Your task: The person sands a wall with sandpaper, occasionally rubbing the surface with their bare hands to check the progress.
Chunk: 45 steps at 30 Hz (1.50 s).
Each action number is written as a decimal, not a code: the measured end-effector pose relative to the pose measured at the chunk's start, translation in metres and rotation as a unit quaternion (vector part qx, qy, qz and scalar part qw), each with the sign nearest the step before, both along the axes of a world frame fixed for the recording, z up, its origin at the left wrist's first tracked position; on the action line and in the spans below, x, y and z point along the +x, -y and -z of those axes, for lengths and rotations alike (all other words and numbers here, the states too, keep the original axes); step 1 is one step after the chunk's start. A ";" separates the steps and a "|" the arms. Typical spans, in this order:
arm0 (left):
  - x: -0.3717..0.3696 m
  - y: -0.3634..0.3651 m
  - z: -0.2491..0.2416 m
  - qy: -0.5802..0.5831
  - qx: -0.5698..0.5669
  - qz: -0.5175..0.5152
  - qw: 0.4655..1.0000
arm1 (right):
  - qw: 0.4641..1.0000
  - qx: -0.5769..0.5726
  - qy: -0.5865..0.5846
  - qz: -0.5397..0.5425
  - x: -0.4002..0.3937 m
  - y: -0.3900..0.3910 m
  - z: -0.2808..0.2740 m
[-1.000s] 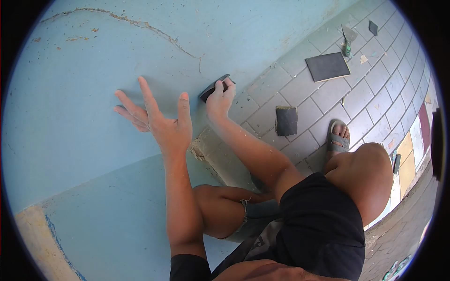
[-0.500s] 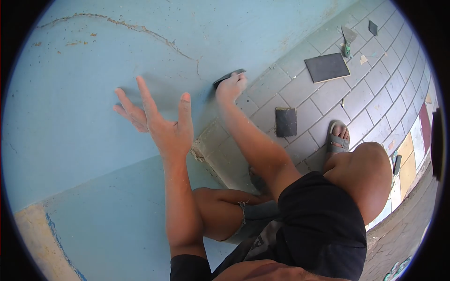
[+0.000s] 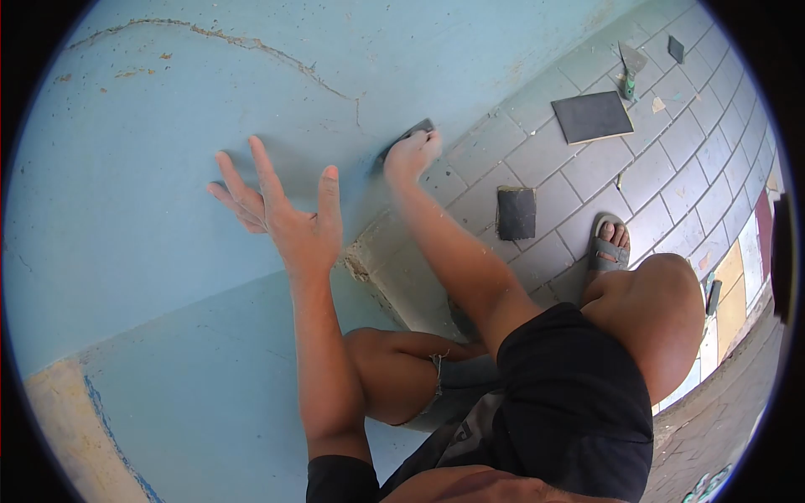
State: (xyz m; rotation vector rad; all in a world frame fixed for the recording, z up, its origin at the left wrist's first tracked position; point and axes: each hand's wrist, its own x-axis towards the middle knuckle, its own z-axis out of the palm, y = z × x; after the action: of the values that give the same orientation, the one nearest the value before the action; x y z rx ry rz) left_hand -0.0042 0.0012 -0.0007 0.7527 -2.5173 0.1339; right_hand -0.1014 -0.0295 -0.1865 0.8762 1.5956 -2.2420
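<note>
My right hand point(image 3: 411, 155) is closed around a dark piece of sandpaper point(image 3: 401, 141), pressed to the low part of a light blue wall point(image 3: 210, 92) close to where it meets the floor. Motion slightly blurs that hand, and its palm side is hidden. My left hand point(image 3: 289, 222) is empty, its fingers spread wide and the fingertips at the wall surface. Above both hands, a rough crack point(image 3: 243, 42) runs across the paint and ends near the sandpaper.
On the grey tiled floor point(image 3: 579, 180) lie a dark square sheet point(image 3: 516, 213), a larger dark rectangular sheet point(image 3: 592, 117), a green-handled scraper point(image 3: 628, 82) and a small dark piece point(image 3: 676, 49). A chipped ledge corner point(image 3: 356, 261) juts out beneath my hands. My sandalled foot point(image 3: 610, 243) rests at right.
My right hand has shifted slightly, and the sandpaper in it is tilted more steeply against the wall. My left hand stays spread in nearly the same place. The view has shifted a little.
</note>
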 end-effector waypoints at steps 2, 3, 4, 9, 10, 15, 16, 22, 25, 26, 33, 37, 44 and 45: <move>0.001 -0.002 -0.005 -0.016 0.017 0.017 1.000 | 0.992 -0.081 0.073 0.066 -0.035 -0.009 0.016; 0.002 -0.001 -0.005 -0.018 0.016 0.020 1.000 | 0.987 -0.102 0.097 0.077 -0.052 -0.018 0.024; 0.007 0.000 -0.005 -0.014 0.014 0.014 1.000 | 0.982 -0.122 0.120 0.085 -0.065 -0.027 0.028; 0.014 0.004 -0.006 -0.006 0.014 -0.001 1.000 | 0.991 -0.062 0.025 0.117 -0.076 -0.023 0.028; 0.009 0.001 -0.006 -0.024 0.016 0.012 1.000 | 0.995 0.058 -0.058 0.051 -0.066 -0.012 0.026; -0.013 -0.003 0.007 -0.066 0.018 0.045 0.997 | 0.975 -0.032 -0.091 -0.200 0.037 0.010 -0.060; -0.012 -0.002 0.008 -0.051 0.011 0.036 0.998 | 0.982 0.004 -0.092 -0.163 0.023 0.013 -0.045; 0.007 -0.001 -0.008 -0.023 0.041 0.030 0.998 | 0.999 -0.005 -0.027 -0.047 -0.085 -0.026 -0.007; 0.001 0.000 -0.001 -0.029 0.037 0.020 0.999 | 0.941 0.030 -0.280 -0.189 0.036 -0.006 -0.033; -0.001 0.001 0.002 -0.028 0.017 0.011 0.999 | 0.896 0.046 -0.375 -0.235 0.062 -0.009 -0.039; 0.010 0.000 -0.018 -0.032 0.040 0.003 0.999 | 0.986 0.016 -0.165 -0.023 -0.086 -0.019 -0.007; -0.005 0.001 -0.006 -0.073 0.026 0.012 0.997 | 0.917 0.072 -0.347 -0.184 0.040 -0.010 -0.055; 0.015 0.002 -0.022 -0.052 0.022 0.017 0.998 | 0.940 0.073 -0.323 -0.077 -0.077 -0.028 -0.046; 0.016 0.004 -0.022 -0.059 0.024 0.015 0.998 | 0.943 0.081 -0.320 -0.050 -0.082 -0.027 -0.050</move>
State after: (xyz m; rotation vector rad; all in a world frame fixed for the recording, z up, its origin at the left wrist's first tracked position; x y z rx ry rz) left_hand 0.0115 -0.0024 0.0211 0.7208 -2.4269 0.0174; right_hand -0.1834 -0.0029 -0.1361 0.0660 2.0479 -2.4902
